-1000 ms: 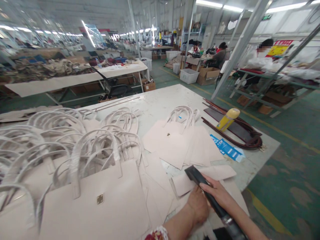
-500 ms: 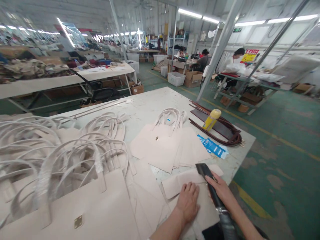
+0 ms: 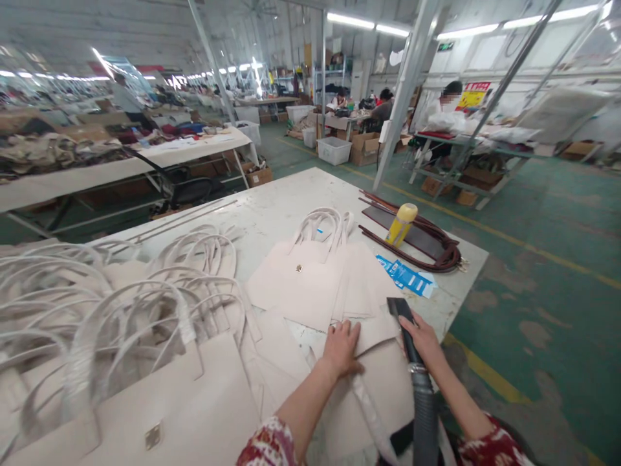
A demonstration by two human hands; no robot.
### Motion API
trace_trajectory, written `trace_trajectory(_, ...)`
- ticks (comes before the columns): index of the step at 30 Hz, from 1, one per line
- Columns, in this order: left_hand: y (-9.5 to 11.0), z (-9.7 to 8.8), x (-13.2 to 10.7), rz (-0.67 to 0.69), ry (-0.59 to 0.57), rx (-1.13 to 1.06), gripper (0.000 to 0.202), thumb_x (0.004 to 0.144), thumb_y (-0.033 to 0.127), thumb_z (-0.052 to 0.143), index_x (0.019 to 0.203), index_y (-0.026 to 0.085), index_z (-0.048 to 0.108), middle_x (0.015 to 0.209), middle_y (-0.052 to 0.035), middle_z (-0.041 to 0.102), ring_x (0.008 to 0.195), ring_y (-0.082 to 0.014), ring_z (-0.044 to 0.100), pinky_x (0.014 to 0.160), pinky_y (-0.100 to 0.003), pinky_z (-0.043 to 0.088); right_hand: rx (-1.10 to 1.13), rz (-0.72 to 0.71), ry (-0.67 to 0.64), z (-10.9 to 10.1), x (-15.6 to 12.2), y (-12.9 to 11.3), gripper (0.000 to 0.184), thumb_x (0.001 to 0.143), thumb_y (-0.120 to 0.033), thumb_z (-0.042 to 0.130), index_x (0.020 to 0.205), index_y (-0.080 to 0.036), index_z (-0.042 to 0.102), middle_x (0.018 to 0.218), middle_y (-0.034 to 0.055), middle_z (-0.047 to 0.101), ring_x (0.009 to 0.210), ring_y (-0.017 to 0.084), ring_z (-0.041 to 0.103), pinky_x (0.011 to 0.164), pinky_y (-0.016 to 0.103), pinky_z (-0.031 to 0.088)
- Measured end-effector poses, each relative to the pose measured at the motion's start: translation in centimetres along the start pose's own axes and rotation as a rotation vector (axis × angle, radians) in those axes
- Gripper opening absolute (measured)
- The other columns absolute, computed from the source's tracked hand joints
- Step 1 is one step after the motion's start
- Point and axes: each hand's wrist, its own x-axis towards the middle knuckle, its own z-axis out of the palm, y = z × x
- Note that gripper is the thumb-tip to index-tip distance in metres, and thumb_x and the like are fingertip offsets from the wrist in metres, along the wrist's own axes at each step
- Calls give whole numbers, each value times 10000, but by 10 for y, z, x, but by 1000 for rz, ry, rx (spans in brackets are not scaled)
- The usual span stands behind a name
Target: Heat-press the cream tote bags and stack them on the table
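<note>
My right hand (image 3: 423, 338) grips a flat black hose nozzle (image 3: 398, 308) joined to a ribbed dark hose (image 3: 425, 408). The nozzle's tip is at the right end of a folded-over beige strip (image 3: 377, 332) on a bag piece (image 3: 388, 378). At the strip's left end, my left hand (image 3: 341, 349) lies on the material, its fingers stretched forward and thumb apart. A pale strap (image 3: 371, 411) runs over the bag piece toward me. Just beyond are flat beige bag panels (image 3: 295, 291) with handles and a small metal clasp (image 3: 299, 267).
Many beige handled bag pieces (image 3: 165, 388) crowd the table's left. Toward the back right lie brown straps (image 3: 444, 262), a yellow bottle (image 3: 402, 224) and blue printed packets (image 3: 407, 277). The white table (image 3: 286, 194) ends at the right above green floor. People sit at farther tables.
My left hand has moved forward and left on the beige piece. The nozzle has gone slightly forward in my right hand, and the strap beside the left hand now shows. The view has shifted slightly.
</note>
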Motion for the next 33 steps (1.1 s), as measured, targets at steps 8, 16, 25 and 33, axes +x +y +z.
trace_trajectory(8,-14,-2,-16,-80,-10,-32,438,759,181,441,1193,222,392,1062,-96,525,981,-232,496,839,-365,377,93,-9,67,-34,-48,22,756,670,-482,584,1317,-236,283,488,-58,562,390,159,530,357,275,454)
trace_trajectory(16,-64,-15,-25,-370,153,-144,346,817,226,395,1159,221,450,1056,-50,582,990,-181,511,830,-263,373,-26,106,-26,-67,-130,53,795,680,-502,567,1346,-217,239,538,-9,626,437,198,571,417,309,491)
trace_trajectory(25,-70,2,-36,-427,246,-198,350,845,260,380,1191,225,416,1121,-39,555,1019,-176,493,859,-267,355,-69,-67,-710,-6,-176,98,564,740,-348,549,1270,-227,398,1337,3,401,1259,221,283,1069,364,139)
trace_trajectory(33,-67,0,-40,-400,246,-213,370,848,241,370,1213,208,422,1216,-22,500,1098,-159,441,943,-260,307,-84,-170,-668,42,-179,81,634,659,-504,566,1230,-247,462,1058,26,633,1038,285,512,940,401,354)
